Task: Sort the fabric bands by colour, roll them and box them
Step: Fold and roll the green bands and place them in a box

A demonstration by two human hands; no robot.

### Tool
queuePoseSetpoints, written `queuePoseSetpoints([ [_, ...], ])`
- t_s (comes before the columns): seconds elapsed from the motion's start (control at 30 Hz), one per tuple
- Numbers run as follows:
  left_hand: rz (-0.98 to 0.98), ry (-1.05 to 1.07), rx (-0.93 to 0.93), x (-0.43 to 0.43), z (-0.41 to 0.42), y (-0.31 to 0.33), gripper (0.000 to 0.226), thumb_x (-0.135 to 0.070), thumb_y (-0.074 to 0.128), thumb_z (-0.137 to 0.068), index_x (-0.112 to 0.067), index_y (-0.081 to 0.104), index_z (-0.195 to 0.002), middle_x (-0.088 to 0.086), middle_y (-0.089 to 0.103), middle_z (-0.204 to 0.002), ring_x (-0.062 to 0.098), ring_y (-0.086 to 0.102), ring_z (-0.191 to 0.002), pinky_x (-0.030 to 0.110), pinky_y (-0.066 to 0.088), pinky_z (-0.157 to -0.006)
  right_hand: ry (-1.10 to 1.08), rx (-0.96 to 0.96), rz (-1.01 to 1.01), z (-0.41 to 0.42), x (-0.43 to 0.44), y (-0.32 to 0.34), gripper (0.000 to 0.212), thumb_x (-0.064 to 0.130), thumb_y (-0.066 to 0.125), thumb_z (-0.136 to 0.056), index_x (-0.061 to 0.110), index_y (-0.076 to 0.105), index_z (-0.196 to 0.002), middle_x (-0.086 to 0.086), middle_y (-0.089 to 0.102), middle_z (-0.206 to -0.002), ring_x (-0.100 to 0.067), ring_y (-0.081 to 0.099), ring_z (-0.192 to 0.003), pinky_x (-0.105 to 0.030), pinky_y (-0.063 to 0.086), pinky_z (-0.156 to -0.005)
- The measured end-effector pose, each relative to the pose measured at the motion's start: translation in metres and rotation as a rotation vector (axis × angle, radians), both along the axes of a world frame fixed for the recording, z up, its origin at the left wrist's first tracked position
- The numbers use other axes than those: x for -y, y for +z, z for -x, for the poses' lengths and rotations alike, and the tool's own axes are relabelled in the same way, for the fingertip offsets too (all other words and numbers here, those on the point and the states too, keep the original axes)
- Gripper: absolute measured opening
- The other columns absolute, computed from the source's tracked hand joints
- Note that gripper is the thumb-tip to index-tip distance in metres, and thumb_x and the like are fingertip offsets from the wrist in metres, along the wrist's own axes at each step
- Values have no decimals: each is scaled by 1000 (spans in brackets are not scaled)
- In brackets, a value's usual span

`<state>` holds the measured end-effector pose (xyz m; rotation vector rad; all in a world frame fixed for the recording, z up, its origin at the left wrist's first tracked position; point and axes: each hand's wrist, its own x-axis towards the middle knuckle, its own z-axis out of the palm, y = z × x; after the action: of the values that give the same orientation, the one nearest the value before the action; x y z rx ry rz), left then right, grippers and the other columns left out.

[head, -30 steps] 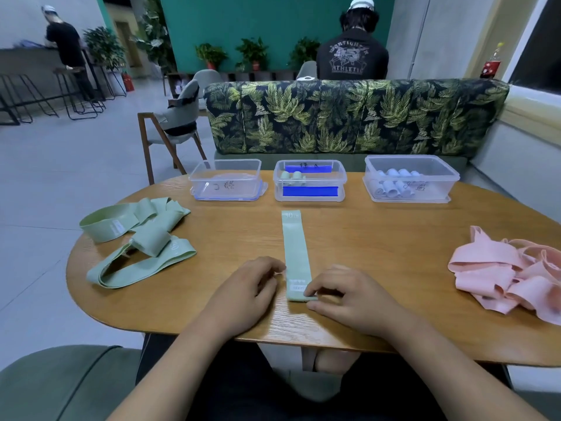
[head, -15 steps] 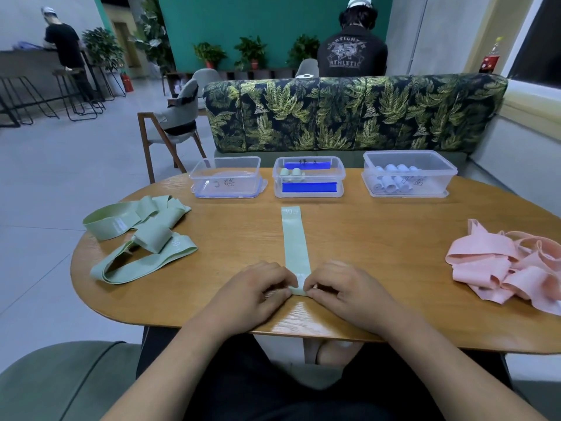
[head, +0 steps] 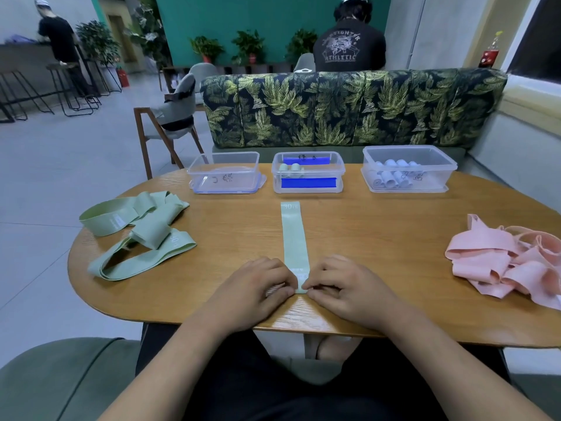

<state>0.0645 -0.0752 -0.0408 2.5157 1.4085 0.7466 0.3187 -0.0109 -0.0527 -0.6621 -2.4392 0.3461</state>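
Note:
A light green band (head: 294, 235) lies flat and straight on the wooden table (head: 379, 232), running away from me. My left hand (head: 258, 284) and my right hand (head: 343, 284) pinch its near end from either side, fingers curled over the folded edge. Loose green bands (head: 136, 229) are piled at the left, pink bands (head: 510, 262) at the right. Three clear boxes stand at the back: the left box (head: 224, 173) looks empty, the middle box (head: 308, 173) holds green rolls, the right box (head: 408, 170) holds several pale blue rolls.
A leaf-patterned sofa back (head: 349, 107) rises behind the boxes, with a person (head: 349, 41) seated beyond it. A wooden chair (head: 170, 120) stands off the table's far left corner. The table's near edge runs just below my hands.
Both hands have closed in on the band's near end, which is now folded over between the fingertips. The rest of the band has stayed flat.

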Motion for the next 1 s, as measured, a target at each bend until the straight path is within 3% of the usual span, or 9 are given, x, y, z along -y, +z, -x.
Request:
queuePoseSetpoints([
  [0.23, -36, 40, 37, 0, 0, -5, 19, -47, 69, -100, -31, 73, -109, -18, 62, -107, 7, 58, -106, 33, 50, -93, -63, 63, -15, -1, -1, -1, 17, 44, 67, -97, 36, 78, -107, 22, 63, -105, 2, 50, -101, -34, 51, -84],
  [0.43, -63, 97, 34, -3, -3, -7, 22, -48, 63, -104, -31, 76, -104, -17, 61, -100, 9, 58, -102, 35, 51, -88, -111, 86, -19, 1, -1, 1, 20, 47, 61, -102, 39, 77, -110, 22, 60, -104, -4, 52, -103, -31, 47, -87],
  [0.57, -99, 94, 27, -1, -5, -5, 18, -41, 64, -105, -30, 74, -116, -15, 62, -108, 12, 59, -104, 33, 52, -89, -127, 107, -8, 2, -3, 0, 21, 48, 58, -103, 42, 76, -111, 23, 58, -104, -4, 51, -103, -28, 43, -87],
  [0.77, -109, 14, -44, 0, -4, -2, 12, -30, 62, -107, -29, 72, -113, -16, 61, -109, 13, 57, -105, 31, 48, -92, -136, 101, -19, 2, -3, 0, 20, 48, 61, -102, 42, 77, -111, 24, 59, -105, 0, 49, -101, -24, 37, -86],
  [0.87, -102, 15, -37, -1, -2, -3, 14, -30, 62, -107, -28, 73, -114, -15, 63, -109, 14, 58, -106, 32, 49, -94, -103, 75, -57, 2, 2, 0, 20, 41, 65, -100, 37, 75, -117, 22, 62, -110, -4, 52, -103, -24, 39, -89],
  [1.0, -65, 56, -19, -1, -2, -2, 16, -34, 61, -107, -31, 74, -115, -19, 63, -110, 10, 56, -110, 28, 47, -95, -7, 59, -25, 1, 3, 3, 15, 26, 65, -99, 30, 75, -111, 18, 64, -110, -8, 57, -105, -35, 50, -91],
])
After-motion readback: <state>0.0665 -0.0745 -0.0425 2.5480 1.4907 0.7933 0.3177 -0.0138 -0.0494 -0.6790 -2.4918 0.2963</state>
